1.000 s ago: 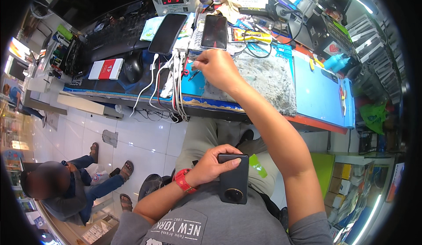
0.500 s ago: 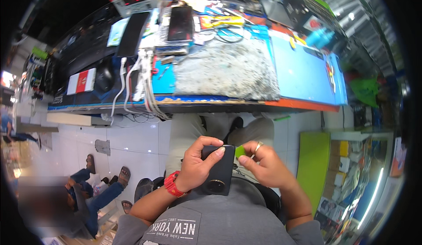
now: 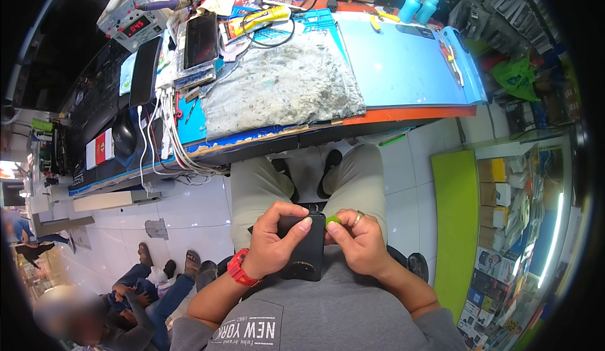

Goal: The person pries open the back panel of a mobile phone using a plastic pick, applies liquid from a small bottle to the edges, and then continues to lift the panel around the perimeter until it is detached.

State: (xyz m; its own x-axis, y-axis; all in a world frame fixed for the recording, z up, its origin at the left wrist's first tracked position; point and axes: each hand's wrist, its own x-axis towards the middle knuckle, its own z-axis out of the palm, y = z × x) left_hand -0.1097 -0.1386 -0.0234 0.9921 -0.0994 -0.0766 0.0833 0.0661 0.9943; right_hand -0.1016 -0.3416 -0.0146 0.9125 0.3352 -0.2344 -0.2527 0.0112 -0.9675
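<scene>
A dark phone with a round camera bump is held over my lap, back facing up. My left hand grips it, with the thumb across its upper left. My right hand, wearing a ring, pinches a small green plastic piece against the phone's upper right edge. A red watch is on my left wrist. Whether the green piece is inside the phone's seam is too small to tell.
The workbench ahead holds a stained grey mat, a blue mat, two other phones, white cables, a power supply and blue bottles. A seated person is at lower left; a green panel stands at right.
My right arm has come down from the bench to my lap, and that hand now holds the green piece at the phone's edge. The view has shifted.
</scene>
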